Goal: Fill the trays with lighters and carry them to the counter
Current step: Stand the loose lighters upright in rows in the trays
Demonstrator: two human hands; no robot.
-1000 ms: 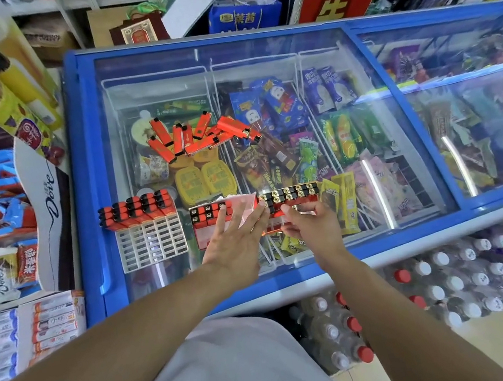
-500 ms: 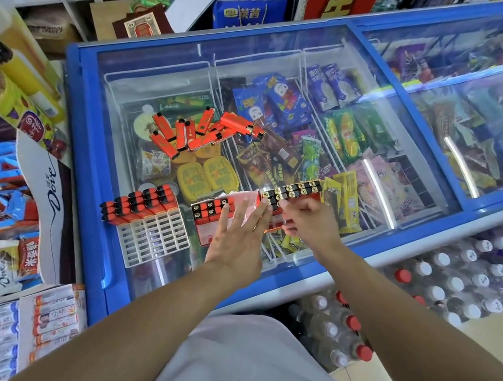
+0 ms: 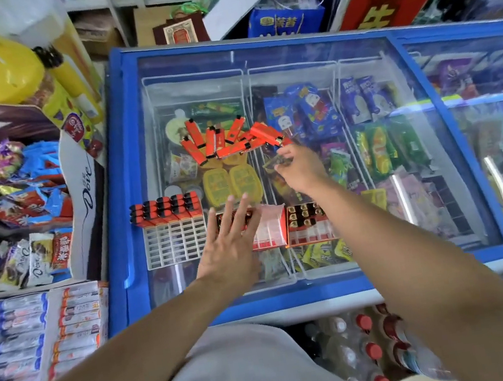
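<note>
Fingers of left hand (image 3: 231, 246) spread over tray (image 3: 266, 227), right hand (image 3: 301, 167) grasp unclear.

Orange-red lighters (image 3: 229, 141), white tray (image 3: 175, 243)

right hand (image 3: 301, 167): left the right tray (image 3: 306, 224), now up at the edge of the loose lighter pile (image 3: 229, 139), fingers curled
left hand (image 3: 230, 244): barely shifted, fingers spread flat over the middle tray (image 3: 268, 230)
camera: leaned in closer
</note>
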